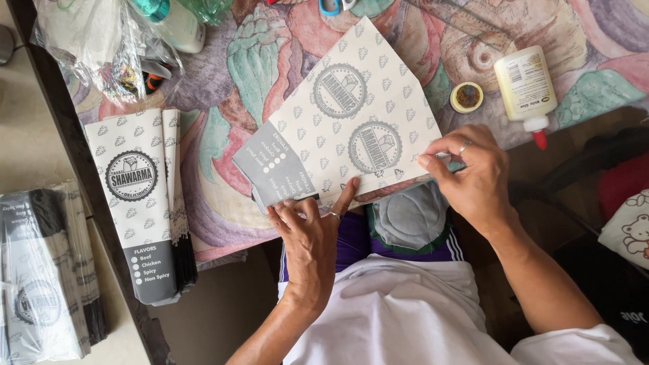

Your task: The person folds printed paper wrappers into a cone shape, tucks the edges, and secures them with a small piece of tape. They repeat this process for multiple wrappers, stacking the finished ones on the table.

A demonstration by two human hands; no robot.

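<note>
Head view: a printed paper sheet (351, 128), patterned in grey on cream with a dark grey corner panel, is laid at an angle on the near edge of a table covered by a leaf-patterned cloth (257, 61). The sheet's lower flap is being folded or pressed. Its near edge is held down by the left hand (311, 233), fingers flat near the grey panel, thumb stretched along the crease. The right end of the same edge is pinched between thumb and fingertips of the right hand (470, 176).

A white glue bottle (526, 84) with a red tip is laid just beyond the right hand, a small round pot (466, 96) beside it. A stack of finished paper sleeves (138, 203) is set well apart at the left.

The next move, it is judged, calls for the crease to be run flat along its whole length while the sheet is kept from sliding.
</note>
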